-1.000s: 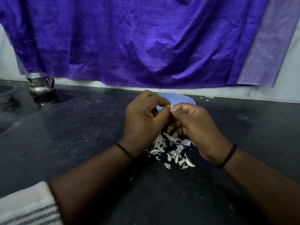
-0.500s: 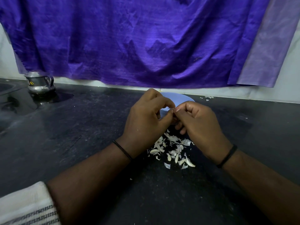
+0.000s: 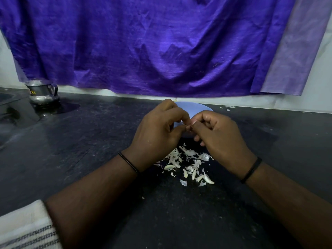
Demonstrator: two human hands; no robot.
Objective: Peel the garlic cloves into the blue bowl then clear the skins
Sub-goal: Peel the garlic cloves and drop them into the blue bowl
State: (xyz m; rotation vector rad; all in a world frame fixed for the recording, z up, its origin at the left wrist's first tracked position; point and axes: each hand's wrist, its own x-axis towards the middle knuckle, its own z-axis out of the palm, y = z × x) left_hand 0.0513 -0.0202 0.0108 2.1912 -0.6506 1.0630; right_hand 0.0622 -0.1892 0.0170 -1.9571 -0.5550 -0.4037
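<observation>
Just in front of the blue bowl point(image 3: 195, 107), both hands met above the dark counter point(image 3: 93, 150). The left hand point(image 3: 158, 133) had its fingers curled, thumb and forefinger tips pressed against those of the right hand point(image 3: 218, 139), which was curled the same way. Something small was pinched between the fingertips where they touched, most likely a garlic clove, but it was almost wholly hidden and could not be made out for certain. The bowl stood behind the hands, its near side covered by them; what lay inside it could not be seen. On the near side of the bowl, below the hands, a heap of pale garlic skins point(image 3: 186, 164) lay scattered on the counter. Well to the left of the bowl stood a steel jug point(image 3: 42, 93). A purple cloth point(image 3: 143, 45) hung behind the bowl.
</observation>
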